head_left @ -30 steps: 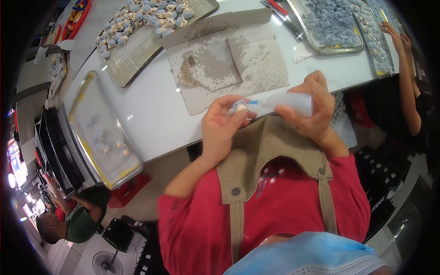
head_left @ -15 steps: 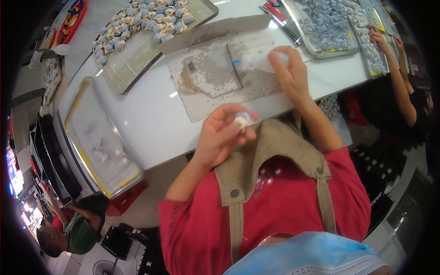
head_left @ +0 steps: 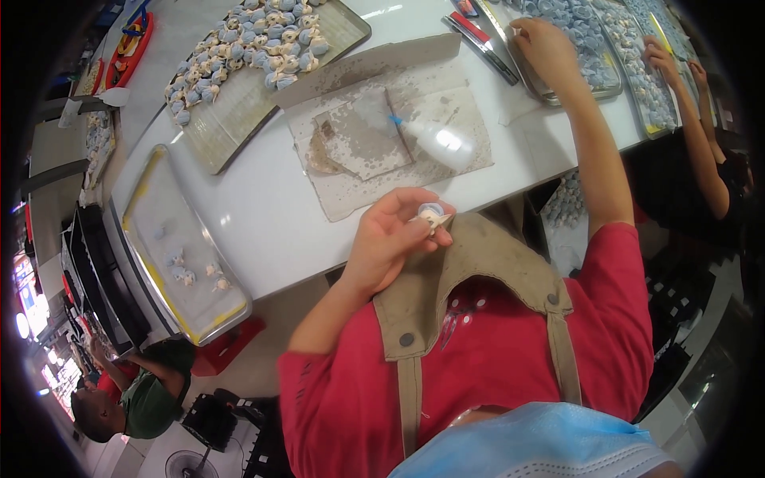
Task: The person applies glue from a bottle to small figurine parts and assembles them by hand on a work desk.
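Between the fingertips and thumb of my left hand (head_left: pixel 390 243) is a small cream-and-blue-grey figurine (head_left: pixel 431 215), held just off the table's front edge. My right hand (head_left: pixel 546 52) is stretched out over the left side of a metal tray (head_left: pixel 550 100) heaped with small blue-grey cupped parts (head_left: pixel 567 22). Its fingers are bent, and their tips are too hidden to show whether anything is in them. A white squeeze bottle (head_left: pixel 446 145) with a blue tip lies on its side on a stained sheet of cardboard (head_left: pixel 343 203) in front of me.
Figurine pieces (head_left: pixel 263 40) cover part of a board at the back left. A shallow tray (head_left: pixel 159 275) at the left holds a few more. Pens (head_left: pixel 482 48) lie beside the parts tray. Co-workers (head_left: pixel 709 159) sit at right and lower left.
My right hand has let go of the squeeze bottle, which now lies on the cardboard, and has moved away to the parts tray. The left hand still holds the figurine.
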The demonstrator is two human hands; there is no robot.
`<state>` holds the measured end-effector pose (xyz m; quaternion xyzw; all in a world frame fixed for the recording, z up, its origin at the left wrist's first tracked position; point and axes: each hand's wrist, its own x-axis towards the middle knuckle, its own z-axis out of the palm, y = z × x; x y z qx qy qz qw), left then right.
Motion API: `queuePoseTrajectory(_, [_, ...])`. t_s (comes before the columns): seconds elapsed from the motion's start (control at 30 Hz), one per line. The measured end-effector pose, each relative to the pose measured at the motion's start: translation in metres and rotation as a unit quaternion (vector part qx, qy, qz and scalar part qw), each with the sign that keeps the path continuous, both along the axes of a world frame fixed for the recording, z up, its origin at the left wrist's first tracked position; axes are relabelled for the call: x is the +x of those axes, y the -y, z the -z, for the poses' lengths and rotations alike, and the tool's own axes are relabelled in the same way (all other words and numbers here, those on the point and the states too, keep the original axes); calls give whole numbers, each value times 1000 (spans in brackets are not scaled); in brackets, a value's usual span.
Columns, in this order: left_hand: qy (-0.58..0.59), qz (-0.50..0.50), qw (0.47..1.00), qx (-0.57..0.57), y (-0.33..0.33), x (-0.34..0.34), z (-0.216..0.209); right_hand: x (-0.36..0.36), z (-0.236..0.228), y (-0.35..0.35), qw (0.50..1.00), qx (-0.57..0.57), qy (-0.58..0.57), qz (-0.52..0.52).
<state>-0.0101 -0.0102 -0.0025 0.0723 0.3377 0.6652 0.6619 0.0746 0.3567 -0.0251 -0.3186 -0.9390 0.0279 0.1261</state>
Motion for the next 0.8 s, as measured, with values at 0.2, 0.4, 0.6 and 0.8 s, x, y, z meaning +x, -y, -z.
queuePoseTrajectory(0.2, [-68, -67, 995, -41, -6, 11, 1, -1, -17, 9, 991, -67, -113, -3])
queuePoseTrajectory(0.4, [-193, -135, 971, -33, -12, 15, 2, 23, -18, 96, 719, -583, -376, -38])
queuePoseTrajectory(0.6, [-283, -158, 946, 3, -24, 16, 1, 45, -19, 187, 379, -882, -280, 2])
queuePoseTrajectory(0.8, [-352, -150, 924, 8, -17, 18, 6, 41, -12, 210, 317, -906, -281, 12])
